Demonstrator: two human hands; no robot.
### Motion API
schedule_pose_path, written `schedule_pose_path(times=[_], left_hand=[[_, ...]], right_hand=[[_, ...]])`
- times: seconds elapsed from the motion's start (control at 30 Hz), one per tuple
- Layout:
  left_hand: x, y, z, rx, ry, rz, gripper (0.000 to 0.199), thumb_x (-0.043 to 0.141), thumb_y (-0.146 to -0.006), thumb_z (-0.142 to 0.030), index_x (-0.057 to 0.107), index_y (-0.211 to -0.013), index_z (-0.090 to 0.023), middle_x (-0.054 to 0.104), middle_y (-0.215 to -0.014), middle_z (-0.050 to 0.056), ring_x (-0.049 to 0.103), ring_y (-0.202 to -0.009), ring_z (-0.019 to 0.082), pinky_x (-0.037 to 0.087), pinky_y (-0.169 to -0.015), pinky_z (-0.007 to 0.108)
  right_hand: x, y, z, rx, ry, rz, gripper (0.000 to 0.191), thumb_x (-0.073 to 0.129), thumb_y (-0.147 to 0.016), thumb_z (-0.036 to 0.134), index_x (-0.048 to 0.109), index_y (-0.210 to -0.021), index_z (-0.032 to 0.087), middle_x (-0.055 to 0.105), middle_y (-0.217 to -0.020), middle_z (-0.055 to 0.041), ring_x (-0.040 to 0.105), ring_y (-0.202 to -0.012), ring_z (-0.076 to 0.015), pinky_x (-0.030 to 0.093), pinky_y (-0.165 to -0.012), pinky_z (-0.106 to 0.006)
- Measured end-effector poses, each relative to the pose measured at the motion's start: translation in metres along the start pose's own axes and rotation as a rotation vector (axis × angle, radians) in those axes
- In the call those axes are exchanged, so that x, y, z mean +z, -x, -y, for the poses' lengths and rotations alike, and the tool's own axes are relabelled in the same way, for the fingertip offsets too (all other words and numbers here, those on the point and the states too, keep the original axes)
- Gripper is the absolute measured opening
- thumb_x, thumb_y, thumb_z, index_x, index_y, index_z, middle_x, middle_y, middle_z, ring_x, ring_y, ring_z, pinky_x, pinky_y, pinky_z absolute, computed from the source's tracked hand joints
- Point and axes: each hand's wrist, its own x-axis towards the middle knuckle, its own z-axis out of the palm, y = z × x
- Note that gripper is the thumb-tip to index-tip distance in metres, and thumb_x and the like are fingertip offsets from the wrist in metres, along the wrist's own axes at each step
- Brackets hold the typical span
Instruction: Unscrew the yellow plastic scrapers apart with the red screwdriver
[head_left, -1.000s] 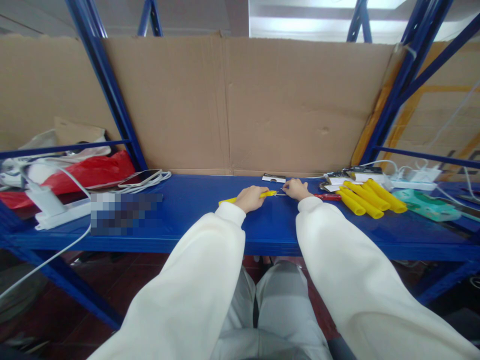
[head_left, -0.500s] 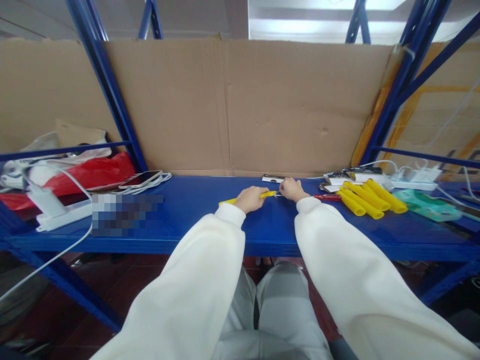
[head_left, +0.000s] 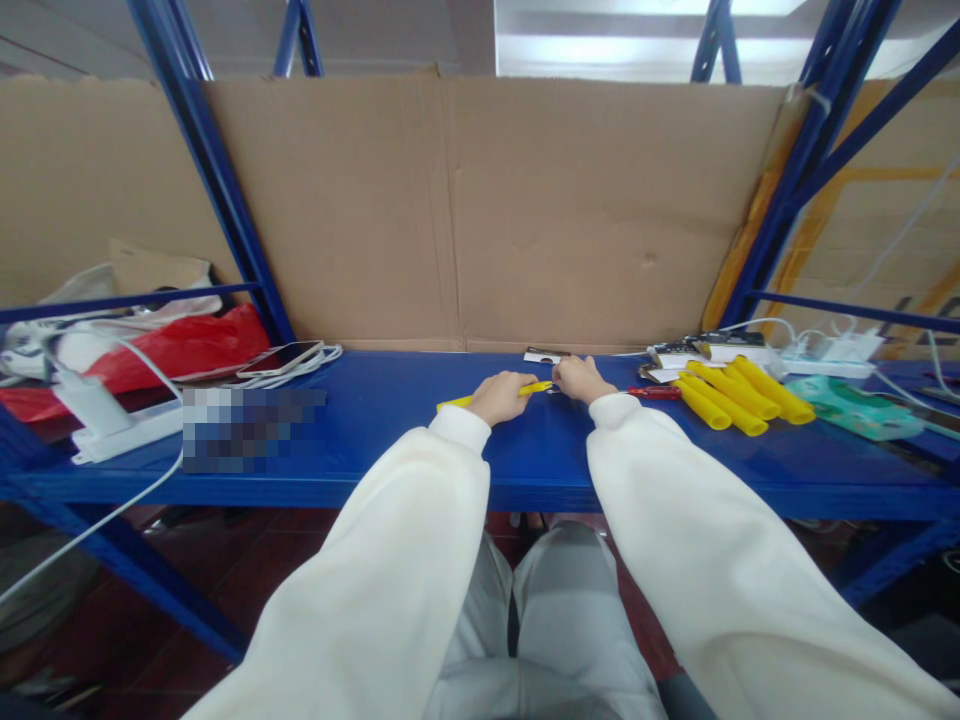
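Observation:
Closed round a slim yellow tool (head_left: 538,387), my left hand (head_left: 499,398) rests over the middle of the blue shelf. One end of the tool sticks out past the wrist, the other points toward my right hand (head_left: 583,378). The right fingers are pinched together at that tip, and what they hold is too small to make out. Just behind them lies a small white and black card or box (head_left: 546,356). To the right of my right hand is a red-handled tool (head_left: 656,393), partly hidden by the sleeve.
Several yellow tubes (head_left: 739,395) lie at the right, before small black and white boxes (head_left: 716,348) and a green packet (head_left: 855,408). A power strip (head_left: 127,432), a phone (head_left: 281,358) with white cable and a red bag (head_left: 195,345) are at left. Cardboard (head_left: 450,210) stands behind.
My right hand has shifted very slightly left, with small finger movement at the tool's tip. The left hand keeps its hold and place.

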Motion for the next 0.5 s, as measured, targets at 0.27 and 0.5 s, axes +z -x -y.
schedule_pose_path(times=[0.27, 0.5], left_hand=[[-0.0003, 0.0001, 0.0000, -0.001, 0.002, 0.004, 0.040, 0.053, -0.095, -0.023, 0.068, -0.130, -0.035, 0.073, -0.127, 0.002, 0.066, -0.122, 0.025, 0.050, -0.101, 0.032], [-0.0004, 0.0002, -0.0004, -0.007, 0.005, 0.002, 0.040, 0.054, -0.096, -0.024, 0.068, -0.132, -0.035, 0.073, -0.128, 0.002, 0.067, -0.122, 0.024, 0.049, -0.102, 0.031]], right_hand=[[-0.0021, -0.0001, -0.0014, 0.024, -0.024, 0.017, 0.035, 0.049, -0.091, 0.009, 0.076, -0.111, 0.019, 0.072, -0.123, -0.0167, 0.061, -0.121, -0.0288, 0.040, -0.101, -0.043], [-0.0036, 0.0005, -0.0002, 0.022, -0.039, 0.040, 0.031, 0.051, -0.091, 0.012, 0.076, -0.109, 0.018, 0.074, -0.120, -0.0161, 0.063, -0.120, -0.0280, 0.040, -0.099, -0.040]])
